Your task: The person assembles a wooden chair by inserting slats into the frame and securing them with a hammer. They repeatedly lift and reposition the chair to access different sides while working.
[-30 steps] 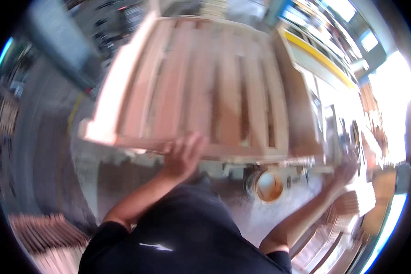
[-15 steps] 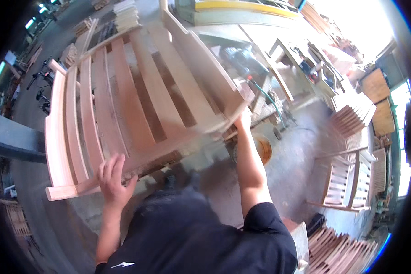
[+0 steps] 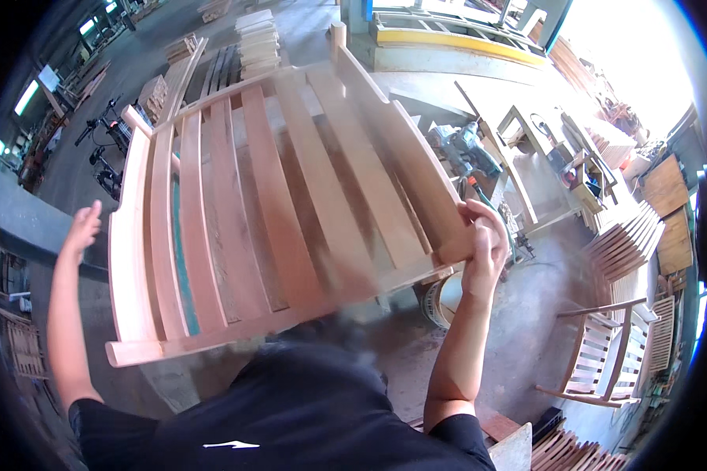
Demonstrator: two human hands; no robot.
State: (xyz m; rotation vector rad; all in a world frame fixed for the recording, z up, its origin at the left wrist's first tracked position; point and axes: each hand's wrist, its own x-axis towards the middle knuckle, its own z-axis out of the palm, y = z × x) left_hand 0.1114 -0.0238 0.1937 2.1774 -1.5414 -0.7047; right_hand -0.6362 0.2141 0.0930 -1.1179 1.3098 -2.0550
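A large frame of pale wood with several wide slats (image 3: 281, 204) fills the middle of the view, standing just ahead of my body. Its near rail (image 3: 236, 330) runs crosswise in front of my shirt. At the near right corner, my right hand (image 3: 485, 245) is closed around the end of the side board (image 3: 416, 165), fingers curled over its outer edge. My left hand (image 3: 84, 228) is raised beyond the left side board (image 3: 132, 267), apart from the wood, with its fingers extended and nothing in them.
A power tool (image 3: 470, 149) with a green hose lies beyond the right side. A bucket (image 3: 441, 300) stands below the right corner. Farther right are a slatted chair (image 3: 605, 357) and stacked wooden parts (image 3: 622, 239). Bicycles (image 3: 106, 149) and a grey beam (image 3: 23, 224) are at left.
My left hand has left the near rail and swung outward to the left. My right hand has come from beneath the right corner up onto its outer side. The view has shifted.
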